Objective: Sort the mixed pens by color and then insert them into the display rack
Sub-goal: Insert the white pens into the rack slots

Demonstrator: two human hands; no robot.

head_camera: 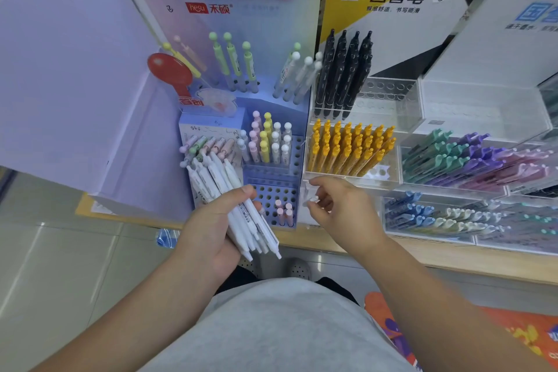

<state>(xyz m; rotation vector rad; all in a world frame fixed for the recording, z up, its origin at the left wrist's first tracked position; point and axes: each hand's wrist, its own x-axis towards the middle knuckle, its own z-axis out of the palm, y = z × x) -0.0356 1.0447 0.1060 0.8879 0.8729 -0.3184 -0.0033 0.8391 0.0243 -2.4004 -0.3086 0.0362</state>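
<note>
Head view looks down on a wooden shelf (453,257) whose front edge runs across below both hands. The blue display rack (271,193) stands at that edge, stepped in perforated tiers. A clear box of yellow pens (347,148) sits just beside it on the right, and a lilac board closes the left side, so free room is mostly above and in front of the rack.

The left hand (208,226) is wrapped around a bundle of white pens (217,175), ball-topped ends fanning up over the rack's left corner. These look light, stiff and smooth-barrelled. A loose fist would probably let them slide, so the mid-barrel clasp seems sensible.

The right hand (341,208) hovers near the rack's right edge. Its fingertips pinch a small pale item, likely a single pen (311,199) seen end-on, though blur leaves that unsure.

The middle tier carries upright mixed pastel pens (268,142). The lowest tier holds a few pink pens (283,211) at its front right corner, with many open holes beside them. The holes are narrow, so each pen is best held high on the barrel and lowered straight.
</note>
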